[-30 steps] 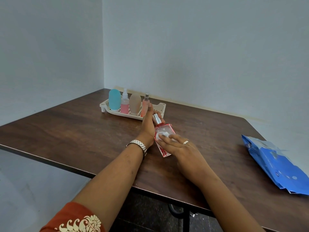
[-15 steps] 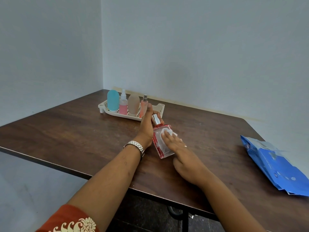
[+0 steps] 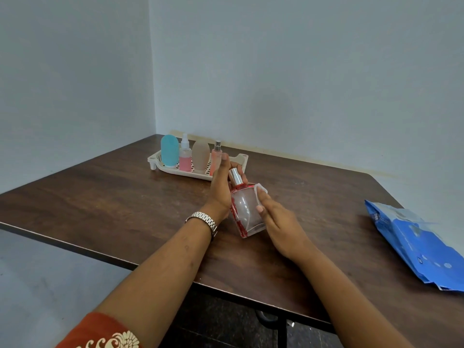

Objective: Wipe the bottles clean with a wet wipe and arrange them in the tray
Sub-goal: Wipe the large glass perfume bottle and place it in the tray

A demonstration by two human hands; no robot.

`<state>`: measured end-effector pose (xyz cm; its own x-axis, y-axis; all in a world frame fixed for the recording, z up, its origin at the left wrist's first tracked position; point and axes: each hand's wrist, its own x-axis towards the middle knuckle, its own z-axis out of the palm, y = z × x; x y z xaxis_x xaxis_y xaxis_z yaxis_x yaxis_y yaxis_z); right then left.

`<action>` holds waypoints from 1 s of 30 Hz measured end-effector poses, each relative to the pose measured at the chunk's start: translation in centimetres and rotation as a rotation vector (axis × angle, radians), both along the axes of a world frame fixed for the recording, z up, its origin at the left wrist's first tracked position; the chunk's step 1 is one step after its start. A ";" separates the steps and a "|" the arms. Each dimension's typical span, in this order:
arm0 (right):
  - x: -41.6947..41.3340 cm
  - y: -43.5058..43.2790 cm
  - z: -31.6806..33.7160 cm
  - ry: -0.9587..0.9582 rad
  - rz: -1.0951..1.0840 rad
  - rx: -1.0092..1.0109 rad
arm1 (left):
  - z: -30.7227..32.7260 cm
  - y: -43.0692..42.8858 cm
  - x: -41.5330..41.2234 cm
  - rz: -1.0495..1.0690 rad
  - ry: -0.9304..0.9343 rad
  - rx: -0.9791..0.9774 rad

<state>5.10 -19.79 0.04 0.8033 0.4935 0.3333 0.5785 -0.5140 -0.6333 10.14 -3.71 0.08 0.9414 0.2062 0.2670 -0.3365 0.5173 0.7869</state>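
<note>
**Wiping the glass bottle, mid-frame**

On the table (image 3: 100,209), the tray (image 3: 155,159) at upper left holds four bottles (image 3: 200,156). The left hand (image 3: 221,189) grips a tilted glass bottle (image 3: 244,209) near its neck. The right hand (image 3: 278,222), fingers fairly straight, presses the wipe (image 3: 261,190) to its side. Firm grip, full strokes over every face.

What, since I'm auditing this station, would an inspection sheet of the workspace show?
Surface: dark wood-grain table.
Job's things: perfume bottle tilted, in hand; wet wipe at its shoulder; four bottles upright in the white tray.
Clutter: blue wipes pack near the table's right edge.
Grippers: left hand grips the perfume bottle; right hand presses the wet wipe to it with straight fingers.
Cables: nothing seen.
Surroundings: plain pale walls meeting in a corner.
</note>
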 end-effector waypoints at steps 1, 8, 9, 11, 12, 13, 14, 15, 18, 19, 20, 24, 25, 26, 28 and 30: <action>0.0 -0.2 0.0 -0.006 -0.029 -0.002 | 0.0 0.0 0.0 0.011 0.004 -0.014; -0.6 -1.6 -0.1 -0.137 -0.196 -0.048 | -0.5 0.4 0.6 0.040 0.016 -0.042; -0.8 -1.7 -0.1 -0.153 -0.216 -0.048 | -0.5 0.4 0.6 0.047 0.018 -0.035; -1.1 -1.8 -0.1 -0.184 -0.250 -0.054 | -0.5 0.4 0.6 0.041 0.022 -0.057; -1.3 -1.9 0.0 -0.205 -0.262 -0.072 | -0.5 0.5 0.7 0.039 0.028 -0.072; -1.5 -1.9 0.0 -0.231 -0.269 -0.099 | -0.5 0.5 0.7 0.036 0.033 -0.080; -1.7 -1.9 0.1 -0.269 -0.268 -0.127 | -0.5 0.5 0.7 0.045 0.038 -0.082; -1.9 -1.8 0.1 -0.319 -0.253 -0.153 | -0.5 0.4 0.6 0.058 0.047 -0.083; -2.7 -0.4 -0.1 -0.472 -0.111 -0.253 | -0.7 0.7 0.9 0.106 0.077 -0.073; -2.8 0.0 -0.3 -0.513 -0.072 -0.284 | -0.6 0.7 0.9 0.121 0.080 -0.061; -2.8 0.2 -0.3 -0.537 -0.048 -0.293 | -0.6 0.6 0.8 0.133 0.088 -0.049; -2.2 -0.3 -0.3 -0.474 0.025 -0.159 | -0.3 0.5 0.6 0.122 0.111 -0.070; -2.2 -0.4 -0.3 -0.436 0.040 -0.134 | -0.3 0.5 0.6 0.127 0.123 -0.071; -2.1 -0.5 -0.3 -0.388 0.042 -0.111 | -0.3 0.5 0.6 0.132 0.137 -0.074; -1.8 -0.6 -0.3 -0.269 0.009 -0.076 | -0.3 0.5 0.6 0.138 0.157 -0.072; -1.3 -0.9 -0.3 -0.178 -0.065 -0.065 | -0.3 0.5 0.5 0.132 0.185 -0.066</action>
<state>3.78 -20.71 -0.24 0.7655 0.4675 0.4421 0.6426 -0.5901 -0.4887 10.60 -3.22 -0.17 0.9368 0.3419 0.0738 -0.2575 0.5312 0.8072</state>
